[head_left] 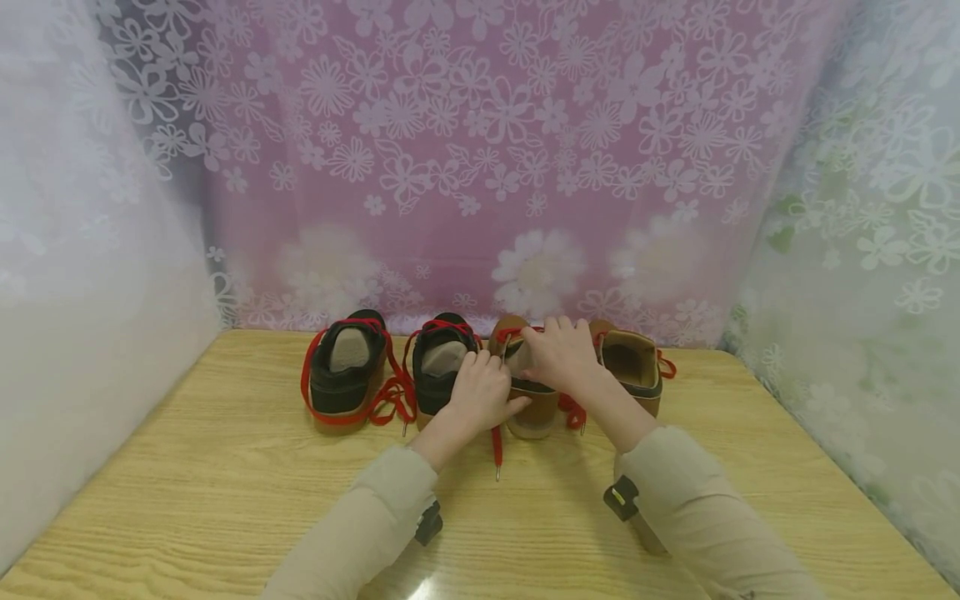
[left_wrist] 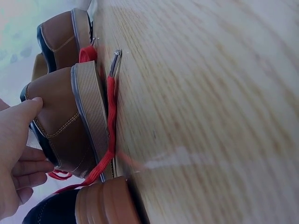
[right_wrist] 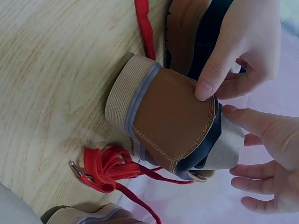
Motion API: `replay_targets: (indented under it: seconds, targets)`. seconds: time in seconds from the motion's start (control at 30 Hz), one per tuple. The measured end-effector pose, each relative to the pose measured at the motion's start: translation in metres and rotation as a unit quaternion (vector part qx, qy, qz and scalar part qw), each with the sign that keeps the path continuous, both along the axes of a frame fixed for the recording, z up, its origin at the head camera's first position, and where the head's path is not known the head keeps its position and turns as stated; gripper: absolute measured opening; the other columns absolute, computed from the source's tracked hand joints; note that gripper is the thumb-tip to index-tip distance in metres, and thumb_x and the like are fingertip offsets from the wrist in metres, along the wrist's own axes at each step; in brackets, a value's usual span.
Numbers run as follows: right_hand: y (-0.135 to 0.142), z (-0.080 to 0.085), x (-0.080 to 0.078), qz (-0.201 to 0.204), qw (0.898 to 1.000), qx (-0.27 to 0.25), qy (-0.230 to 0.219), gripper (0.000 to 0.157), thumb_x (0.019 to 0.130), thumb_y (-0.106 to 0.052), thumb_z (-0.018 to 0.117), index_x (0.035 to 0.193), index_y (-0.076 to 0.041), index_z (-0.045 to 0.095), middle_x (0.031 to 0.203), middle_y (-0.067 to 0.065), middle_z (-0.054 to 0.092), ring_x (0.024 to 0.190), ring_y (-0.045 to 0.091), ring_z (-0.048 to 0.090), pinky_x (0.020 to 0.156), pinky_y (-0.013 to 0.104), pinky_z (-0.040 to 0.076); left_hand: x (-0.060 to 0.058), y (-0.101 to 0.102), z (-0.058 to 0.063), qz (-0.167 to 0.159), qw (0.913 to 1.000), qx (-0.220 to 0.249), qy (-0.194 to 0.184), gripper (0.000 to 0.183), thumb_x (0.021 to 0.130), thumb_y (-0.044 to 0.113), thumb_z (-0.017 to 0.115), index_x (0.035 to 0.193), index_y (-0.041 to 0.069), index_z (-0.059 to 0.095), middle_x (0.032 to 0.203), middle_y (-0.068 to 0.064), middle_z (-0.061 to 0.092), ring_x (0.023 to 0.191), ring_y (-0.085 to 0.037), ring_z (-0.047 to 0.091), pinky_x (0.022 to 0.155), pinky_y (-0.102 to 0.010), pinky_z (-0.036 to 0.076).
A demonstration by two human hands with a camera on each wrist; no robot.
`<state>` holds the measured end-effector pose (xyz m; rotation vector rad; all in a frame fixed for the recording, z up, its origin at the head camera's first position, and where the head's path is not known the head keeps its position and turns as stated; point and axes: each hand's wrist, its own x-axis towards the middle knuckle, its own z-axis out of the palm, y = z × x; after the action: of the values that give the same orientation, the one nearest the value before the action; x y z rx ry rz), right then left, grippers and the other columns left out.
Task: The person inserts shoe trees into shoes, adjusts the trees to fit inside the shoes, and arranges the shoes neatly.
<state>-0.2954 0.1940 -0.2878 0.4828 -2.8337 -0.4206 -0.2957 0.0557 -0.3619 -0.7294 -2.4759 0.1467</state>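
In the head view my left hand is at the heel of a brown shoe. Its thumb presses the outside of the heel, the other fingers lying at the collar, so the hand pinches the shoe's edge. From the shoe's opening sticks a light grey insole. My right hand holds that insole by its edges, thumb on one side and fingers on the other. Inside the shoe, the rest of the insole is hidden. A red lace with a metal tip hangs beside the sole.
Two black shoes with red laces and pale insoles stand to the left. Another brown shoe, its inside dark, is on the right under my right forearm. A bunched red lace lies on the wooden table. Flowered curtains hang behind.
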Motion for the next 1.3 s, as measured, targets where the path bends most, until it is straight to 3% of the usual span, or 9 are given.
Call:
replay_targets:
  seconds: [0.4, 0.9, 1.3]
  targets:
    - [0.000, 0.000, -0.005, -0.006, 1.000, -0.014, -0.018, 0.061, 0.075, -0.050, 0.072, 0.123, -0.016, 0.055, 0.105, 0.018, 0.055, 0.098, 0.035, 0.051, 0.080, 0.052, 0.040, -0.001, -0.001, 0.000, -0.004, 0.9998, 0.001, 0.019, 0.054, 0.078, 0.066, 0.056, 0.074, 0.012, 0.064, 0.076, 0.000, 0.059, 0.072, -0.018, 0.049, 0.067, -0.030, 0.034]
    - [-0.004, -0.012, -0.011, -0.012, 1.000, -0.007, 0.010, 0.061, 0.072, -0.050, 0.074, 0.118, -0.014, 0.055, 0.103, 0.018, 0.056, 0.098, 0.037, 0.052, 0.080, 0.055, 0.040, 0.000, -0.002, -0.001, -0.008, 0.9999, 0.004, 0.006, 0.054, 0.079, 0.064, 0.057, 0.077, 0.011, 0.065, 0.077, 0.000, 0.059, 0.072, -0.018, 0.049, 0.067, -0.031, 0.034]
    - [-0.005, -0.015, -0.016, -0.035, 0.999, -0.014, 0.001, 0.062, 0.072, -0.049, 0.075, 0.119, -0.014, 0.055, 0.107, 0.018, 0.056, 0.102, 0.037, 0.051, 0.083, 0.058, 0.039, 0.000, -0.001, 0.001, -0.003, 1.0000, 0.002, 0.002, 0.054, 0.079, 0.065, 0.055, 0.077, 0.012, 0.064, 0.078, 0.000, 0.058, 0.073, -0.018, 0.048, 0.067, -0.030, 0.033]
